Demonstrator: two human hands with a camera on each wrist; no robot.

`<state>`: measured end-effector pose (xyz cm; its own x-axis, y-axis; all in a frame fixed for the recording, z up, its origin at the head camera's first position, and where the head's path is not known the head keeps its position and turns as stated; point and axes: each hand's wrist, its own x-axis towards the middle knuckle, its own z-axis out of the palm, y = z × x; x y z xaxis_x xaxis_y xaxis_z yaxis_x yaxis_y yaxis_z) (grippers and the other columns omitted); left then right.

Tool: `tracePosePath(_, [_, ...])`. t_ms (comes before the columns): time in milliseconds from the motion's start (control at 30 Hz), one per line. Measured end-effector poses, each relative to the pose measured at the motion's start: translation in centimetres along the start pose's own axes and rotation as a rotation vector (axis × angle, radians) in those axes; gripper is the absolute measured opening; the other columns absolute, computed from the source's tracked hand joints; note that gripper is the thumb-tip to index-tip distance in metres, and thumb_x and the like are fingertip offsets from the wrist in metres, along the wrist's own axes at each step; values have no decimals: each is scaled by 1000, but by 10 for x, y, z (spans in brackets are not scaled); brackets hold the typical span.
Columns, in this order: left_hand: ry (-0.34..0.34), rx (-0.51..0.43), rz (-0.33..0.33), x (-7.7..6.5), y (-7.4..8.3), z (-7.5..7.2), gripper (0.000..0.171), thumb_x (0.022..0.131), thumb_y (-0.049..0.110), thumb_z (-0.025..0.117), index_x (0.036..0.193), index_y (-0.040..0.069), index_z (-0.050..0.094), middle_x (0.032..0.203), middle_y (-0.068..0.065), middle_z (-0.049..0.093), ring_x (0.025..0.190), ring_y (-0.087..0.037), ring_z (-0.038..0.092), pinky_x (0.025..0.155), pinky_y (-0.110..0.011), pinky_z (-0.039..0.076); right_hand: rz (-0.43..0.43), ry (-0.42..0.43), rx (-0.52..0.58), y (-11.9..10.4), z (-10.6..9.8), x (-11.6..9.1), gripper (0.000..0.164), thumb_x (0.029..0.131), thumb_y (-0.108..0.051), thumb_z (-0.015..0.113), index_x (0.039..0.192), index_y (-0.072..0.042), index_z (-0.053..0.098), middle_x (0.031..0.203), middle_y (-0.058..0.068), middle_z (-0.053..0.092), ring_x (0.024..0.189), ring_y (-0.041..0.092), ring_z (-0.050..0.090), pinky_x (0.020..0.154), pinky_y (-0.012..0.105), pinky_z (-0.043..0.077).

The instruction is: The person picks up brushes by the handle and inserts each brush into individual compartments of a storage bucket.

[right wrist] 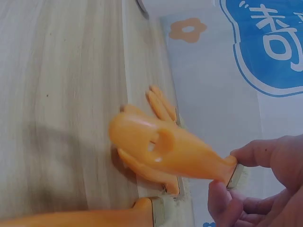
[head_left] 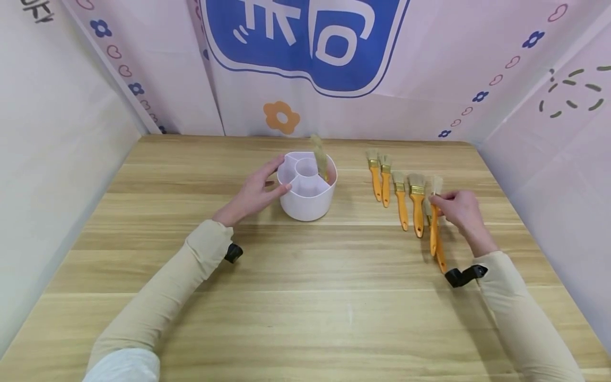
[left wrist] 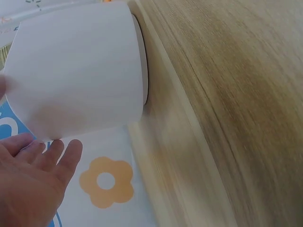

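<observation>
My right hand [head_left: 460,209] pinches a paintbrush [head_left: 434,231] between thumb and fingers, near the metal band. Its pale bristles point away from me, and its orange handle, with a hole at the end, fills the middle of the right wrist view. Below it another paintbrush [head_left: 441,257] lies on the table, partly covered. A round white organizer [head_left: 307,208] with several compartments stands upright at the table's middle. One paintbrush [head_left: 319,154] leans in its right compartment, bristles up. My left hand [head_left: 255,192] holds the organizer's left side, thumb at the near rim and fingers farther back.
Several orange-handled paintbrushes lie left of my right hand: a wide one [head_left: 417,204], a narrower one [head_left: 401,204], and two small ones farther back, including this small brush [head_left: 385,185]. A printed backdrop [head_left: 181,95] rises behind the wooden table [head_left: 305,297].
</observation>
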<state>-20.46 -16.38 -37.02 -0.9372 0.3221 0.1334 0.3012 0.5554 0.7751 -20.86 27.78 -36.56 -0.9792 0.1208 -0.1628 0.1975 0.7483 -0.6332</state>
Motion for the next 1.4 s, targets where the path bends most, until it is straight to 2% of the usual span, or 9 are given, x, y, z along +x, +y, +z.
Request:
tracePosePath(167, [6, 2, 18, 0, 0, -1, 72, 91, 30, 60, 150, 13, 21, 156, -9, 23, 140, -29, 31, 104, -48, 43, -7, -24, 69, -8, 3, 0, 53, 90, -42, 56, 116, 5, 57, 89, 3, 62, 66, 5, 63, 62, 26, 53])
tracePosePath(400, [11, -4, 20, 0, -1, -1, 72, 91, 32, 60, 149, 14, 22, 156, -8, 23, 139, -29, 33, 104, -49, 43, -45, 7, 173, -25, 8, 1, 50, 90, -38, 56, 118, 3, 55, 74, -18, 57, 63, 1, 60, 57, 22, 53])
tracePosePath(600, [13, 8, 28, 1, 0, 0, 72, 90, 30, 61, 149, 13, 23, 156, -9, 23, 137, -31, 35, 103, -49, 44, -77, 38, 288, -41, 14, -1, 45, 90, -33, 59, 114, 4, 55, 71, -19, 57, 60, 1, 59, 52, 18, 50])
tracePosePath(900, [19, -7, -7, 0, 2, 3, 73, 89, 30, 63, 149, 12, 24, 156, -8, 23, 136, -31, 36, 102, -48, 45, -117, 72, 360, -60, 25, -3, 38, 89, -32, 61, 108, 1, 56, 68, -20, 57, 60, 0, 58, 54, 18, 52])
tracePosePath(1233, [43, 16, 0, -1, 4, 3, 72, 89, 27, 64, 147, 9, 27, 154, -12, 27, 132, -34, 41, 98, -48, 48, -217, 71, 571, -84, 37, -8, 21, 89, -25, 63, 98, -8, 55, 80, -11, 59, 63, 1, 60, 52, 14, 50])
tracePosePath(1400, [50, 31, -4, -1, 3, 4, 72, 89, 27, 64, 147, 8, 27, 154, -12, 27, 133, -34, 41, 98, -48, 48, -246, 98, 674, -94, 44, -7, 15, 87, -18, 65, 95, -8, 56, 79, -9, 61, 61, 3, 62, 50, 15, 50])
